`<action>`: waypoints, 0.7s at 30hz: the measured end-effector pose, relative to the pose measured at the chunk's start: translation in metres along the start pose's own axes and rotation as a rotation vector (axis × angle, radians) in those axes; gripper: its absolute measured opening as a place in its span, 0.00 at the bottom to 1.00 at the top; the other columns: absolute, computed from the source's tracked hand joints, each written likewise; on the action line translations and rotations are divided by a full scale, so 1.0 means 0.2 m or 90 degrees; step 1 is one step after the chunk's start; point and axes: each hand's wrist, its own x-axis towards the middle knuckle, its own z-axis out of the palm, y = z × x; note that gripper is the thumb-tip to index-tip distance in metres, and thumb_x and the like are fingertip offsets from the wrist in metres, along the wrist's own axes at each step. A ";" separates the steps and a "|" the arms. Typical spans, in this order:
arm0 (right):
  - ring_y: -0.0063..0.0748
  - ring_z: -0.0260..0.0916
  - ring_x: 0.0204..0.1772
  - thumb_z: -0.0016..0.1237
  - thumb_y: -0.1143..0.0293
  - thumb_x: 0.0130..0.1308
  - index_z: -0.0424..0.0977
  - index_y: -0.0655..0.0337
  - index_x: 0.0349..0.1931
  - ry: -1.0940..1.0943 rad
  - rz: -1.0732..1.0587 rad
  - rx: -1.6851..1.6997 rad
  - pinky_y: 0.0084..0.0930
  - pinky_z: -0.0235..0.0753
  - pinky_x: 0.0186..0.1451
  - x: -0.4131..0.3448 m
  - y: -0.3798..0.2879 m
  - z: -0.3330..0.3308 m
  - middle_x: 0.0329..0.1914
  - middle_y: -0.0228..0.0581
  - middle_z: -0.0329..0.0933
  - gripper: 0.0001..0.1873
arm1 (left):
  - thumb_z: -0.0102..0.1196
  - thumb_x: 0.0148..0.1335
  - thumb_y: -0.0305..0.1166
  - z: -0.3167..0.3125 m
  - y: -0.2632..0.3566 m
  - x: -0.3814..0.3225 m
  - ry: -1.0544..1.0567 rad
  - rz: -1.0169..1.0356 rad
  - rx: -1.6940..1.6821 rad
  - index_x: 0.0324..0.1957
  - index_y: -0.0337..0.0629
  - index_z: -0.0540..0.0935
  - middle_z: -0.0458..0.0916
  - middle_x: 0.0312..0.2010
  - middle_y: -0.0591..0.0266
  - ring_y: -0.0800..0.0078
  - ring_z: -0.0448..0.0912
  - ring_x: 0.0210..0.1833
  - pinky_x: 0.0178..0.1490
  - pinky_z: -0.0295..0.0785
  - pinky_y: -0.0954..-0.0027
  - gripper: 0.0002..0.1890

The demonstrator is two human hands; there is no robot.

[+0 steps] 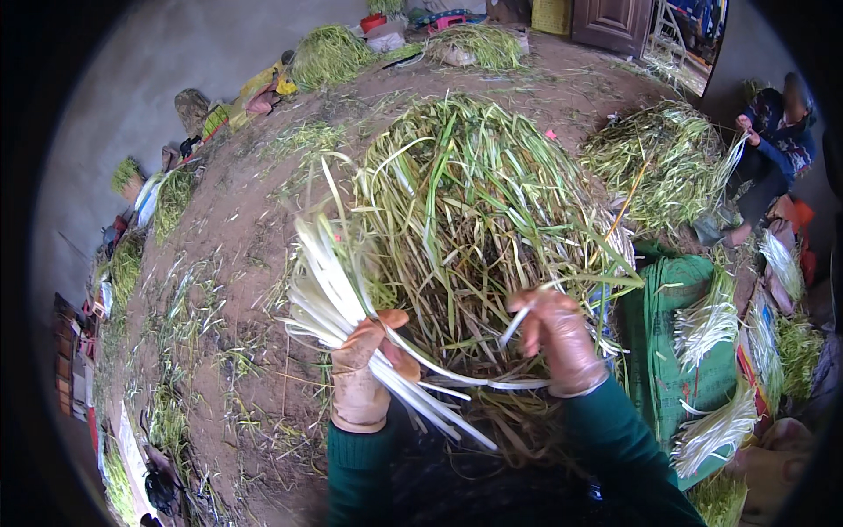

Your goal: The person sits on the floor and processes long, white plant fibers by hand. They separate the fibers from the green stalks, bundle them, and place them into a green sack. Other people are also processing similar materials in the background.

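Note:
My left hand (365, 372), in a thin tan glove, is closed around a bundle of long white-stemmed leafy stalks (332, 277). The white ends fan out to the upper left, and more stems stick out below the fist toward the lower right. To the right, my right hand (560, 339), in a thin clear glove, pinches a single stalk (517, 325); the hand is slightly blurred. Just beyond both hands rises a large heap of green and yellowing long-leaved stalks (461, 217), with brown, withered leaves down its near side.
A green woven sack (681, 316) at right bears white-stemmed bundles (714, 428). Beyond it, another person (780, 132) handles stalks by a second heap (658, 165). Leaf scraps litter the brown floor (230, 263). More heaps (329, 56) stand at the back, near a wooden door (611, 26).

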 end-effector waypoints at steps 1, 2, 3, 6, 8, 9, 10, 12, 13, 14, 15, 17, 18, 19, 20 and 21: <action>0.18 0.64 0.12 0.48 0.52 0.63 0.77 0.61 0.30 0.019 0.031 -0.054 0.14 0.69 0.20 -0.01 0.02 -0.14 0.16 0.32 0.73 0.19 | 0.52 0.59 0.37 0.02 0.00 0.01 0.008 -0.022 -0.050 0.40 0.28 0.78 0.69 0.12 0.68 0.77 0.69 0.15 0.18 0.64 0.78 0.18; 0.19 0.64 0.12 0.49 0.51 0.63 0.77 0.61 0.30 -0.034 0.106 -0.149 0.15 0.69 0.19 -0.03 -0.01 -0.17 0.16 0.32 0.73 0.20 | 0.52 0.59 0.37 0.03 0.01 0.02 -0.006 -0.022 -0.057 0.40 0.28 0.78 0.69 0.13 0.67 0.77 0.69 0.15 0.18 0.65 0.78 0.18; 0.19 0.64 0.13 0.50 0.50 0.62 0.76 0.62 0.31 -0.083 0.181 -0.247 0.15 0.68 0.19 -0.06 -0.04 -0.19 0.16 0.31 0.72 0.21 | 0.52 0.59 0.37 0.06 0.03 0.02 -0.023 -0.022 -0.068 0.41 0.28 0.78 0.69 0.13 0.67 0.76 0.69 0.15 0.18 0.65 0.77 0.18; 0.21 0.72 0.23 0.50 0.54 0.62 0.76 0.62 0.37 -0.128 0.092 -0.257 0.18 0.71 0.25 -0.05 -0.18 0.06 0.22 0.37 0.74 0.18 | 0.52 0.60 0.37 0.07 0.03 0.01 -0.029 -0.006 0.047 0.42 0.27 0.77 0.70 0.13 0.64 0.74 0.71 0.15 0.18 0.67 0.76 0.18; 0.25 0.74 0.28 0.51 0.57 0.62 0.76 0.62 0.38 -0.134 -0.176 -0.284 0.22 0.74 0.30 0.05 -0.17 0.18 0.28 0.40 0.77 0.16 | 0.52 0.60 0.34 0.12 0.01 -0.01 -0.048 -0.029 0.080 0.42 0.27 0.78 0.74 0.16 0.59 0.71 0.74 0.17 0.23 0.70 0.75 0.16; 0.27 0.75 0.31 0.51 0.60 0.62 0.76 0.62 0.38 -0.186 -0.189 -0.259 0.23 0.76 0.35 0.10 -0.12 0.25 0.31 0.40 0.77 0.14 | 0.51 0.59 0.31 0.12 0.04 -0.04 -0.057 -0.055 0.063 0.41 0.27 0.78 0.77 0.18 0.54 0.70 0.76 0.18 0.29 0.72 0.74 0.14; 0.29 0.76 0.34 0.51 0.63 0.63 0.76 0.62 0.38 -0.232 -0.198 -0.238 0.23 0.77 0.39 0.16 -0.10 0.31 0.35 0.40 0.78 0.12 | 0.51 0.60 0.30 0.12 0.02 -0.04 -0.050 -0.048 0.093 0.40 0.28 0.78 0.74 0.16 0.58 0.70 0.74 0.16 0.24 0.71 0.74 0.13; 0.30 0.77 0.38 0.52 0.65 0.62 0.77 0.63 0.36 -0.279 -0.049 -0.143 0.22 0.78 0.42 0.19 -0.09 0.35 0.37 0.39 0.79 0.10 | 0.51 0.59 0.29 0.20 0.03 -0.04 -0.019 0.000 0.113 0.34 0.30 0.76 0.72 0.14 0.61 0.69 0.73 0.14 0.19 0.70 0.73 0.09; 0.30 0.77 0.39 0.53 0.66 0.61 0.77 0.62 0.37 -0.267 -0.059 -0.090 0.23 0.78 0.44 0.19 -0.05 0.35 0.39 0.39 0.79 0.09 | 0.52 0.59 0.29 0.19 0.03 -0.04 -0.023 -0.031 0.072 0.34 0.30 0.76 0.71 0.13 0.61 0.70 0.73 0.14 0.19 0.70 0.73 0.09; 0.31 0.77 0.39 0.53 0.69 0.60 0.78 0.61 0.39 -0.197 -0.078 0.015 0.24 0.78 0.45 0.16 -0.03 0.34 0.39 0.41 0.79 0.08 | 0.52 0.59 0.29 0.17 0.03 -0.03 -0.028 -0.061 0.032 0.34 0.30 0.76 0.71 0.13 0.61 0.70 0.73 0.14 0.18 0.70 0.73 0.09; 0.31 0.77 0.40 0.54 0.72 0.59 0.78 0.60 0.40 -0.126 -0.095 0.120 0.24 0.78 0.47 0.13 -0.03 0.32 0.40 0.42 0.79 0.09 | 0.53 0.59 0.29 0.15 0.03 -0.04 -0.031 -0.094 -0.009 0.34 0.30 0.76 0.71 0.13 0.62 0.71 0.72 0.13 0.18 0.69 0.73 0.09; 0.30 0.76 0.44 0.53 0.76 0.58 0.78 0.58 0.41 -0.088 -0.151 0.224 0.22 0.76 0.55 0.09 -0.07 0.23 0.45 0.42 0.78 0.10 | 0.55 0.58 0.31 0.10 -0.01 -0.02 -0.039 -0.073 0.001 0.42 0.28 0.78 0.70 0.11 0.64 0.74 0.70 0.10 0.13 0.66 0.74 0.15; 0.31 0.76 0.44 0.54 0.70 0.58 0.78 0.57 0.38 -0.061 -0.202 0.233 0.28 0.74 0.56 0.07 -0.12 0.16 0.44 0.41 0.79 0.08 | 0.55 0.58 0.31 0.08 -0.01 -0.02 -0.018 -0.071 0.004 0.40 0.28 0.79 0.71 0.11 0.64 0.74 0.70 0.10 0.12 0.66 0.74 0.14; 0.32 0.76 0.43 0.54 0.64 0.57 0.78 0.56 0.33 0.079 -0.200 0.045 0.35 0.72 0.56 0.04 -0.21 0.14 0.43 0.42 0.79 0.07 | 0.56 0.58 0.32 0.01 0.01 -0.05 0.026 -0.063 0.023 0.39 0.28 0.80 0.71 0.11 0.64 0.75 0.70 0.10 0.12 0.65 0.75 0.14; 0.34 0.77 0.43 0.54 0.60 0.58 0.77 0.55 0.31 0.115 -0.272 0.043 0.38 0.69 0.56 0.04 -0.25 0.04 0.43 0.42 0.79 0.09 | 0.57 0.57 0.32 -0.05 -0.01 -0.04 0.065 -0.030 0.018 0.37 0.28 0.81 0.71 0.11 0.66 0.75 0.69 0.09 0.10 0.64 0.76 0.13; 0.34 0.77 0.42 0.53 0.61 0.60 0.76 0.55 0.30 0.162 -0.285 0.022 0.35 0.70 0.54 0.04 -0.30 -0.05 0.43 0.42 0.79 0.08 | 0.57 0.58 0.33 -0.11 -0.01 -0.05 0.082 -0.063 -0.011 0.40 0.30 0.80 0.71 0.10 0.69 0.77 0.69 0.09 0.11 0.65 0.76 0.14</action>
